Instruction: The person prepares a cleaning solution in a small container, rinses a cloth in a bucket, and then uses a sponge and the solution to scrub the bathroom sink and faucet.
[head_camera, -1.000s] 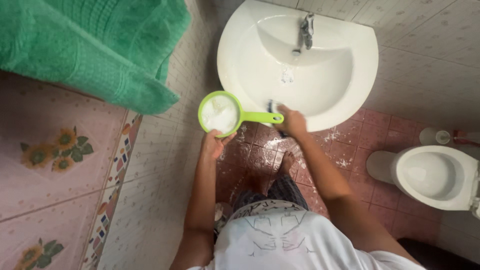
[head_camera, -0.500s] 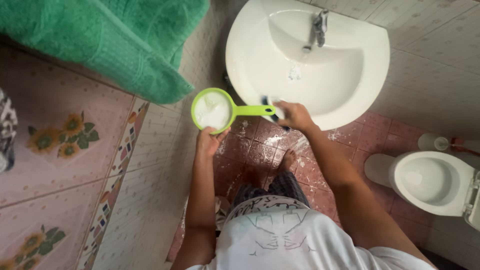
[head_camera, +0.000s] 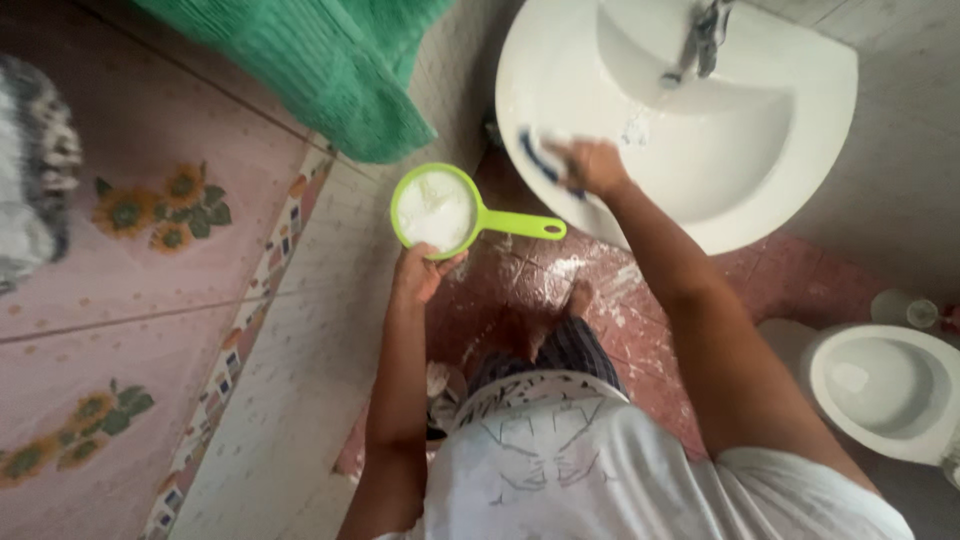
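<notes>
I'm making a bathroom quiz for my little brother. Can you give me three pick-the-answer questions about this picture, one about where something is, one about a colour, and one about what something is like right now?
1. Where is the right hand?
A. On the front rim of the white sink
B. On the toilet
C. On the towel

2. What colour is the scoop that the left hand holds?
A. Red
B. Bright green
C. Blue

3. What is the scoop like right now?
A. Upside down
B. Lying on the floor
C. Held level, with white foamy stuff inside

Answers:
1. A, the hand presses a dark blue brush against the rim.
2. B, its bowl and long handle are both lime green.
3. C, the bowl faces up and looks white inside.
</notes>
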